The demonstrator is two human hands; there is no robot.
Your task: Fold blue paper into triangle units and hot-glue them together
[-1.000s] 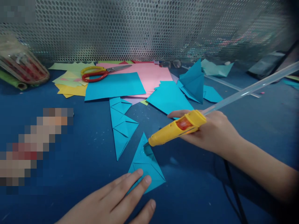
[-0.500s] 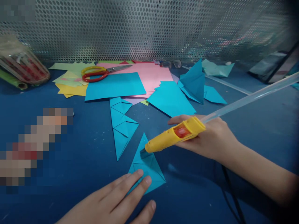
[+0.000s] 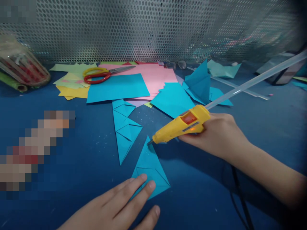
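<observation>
My right hand [image 3: 216, 134] is wrapped round a yellow hot glue gun [image 3: 178, 126] with a long clear glue stick [image 3: 254, 80] out of its back. Its nozzle points down at the upper tip of a folded blue paper piece [image 3: 153, 174], where small shiny glue spots show. Flat on the lower part of that piece rest the spread fingers of my left hand [image 3: 124, 201]. Just left of it lies a second folded blue paper strip [image 3: 124, 127] with triangular points.
Scissors [image 3: 98, 76] lie on a blue sheet [image 3: 117, 88] and pink paper [image 3: 153, 76] at the back. More folded blue paper [image 3: 199, 84] stands behind the gun. A clear container [image 3: 26, 64] is far left; a perforated metal panel [image 3: 144, 28] closes the back. A black cord [image 3: 241, 195] trails right.
The glue gun has moved up, its nozzle now at the paper's upper tip instead of lower down. My left hand has stayed in place.
</observation>
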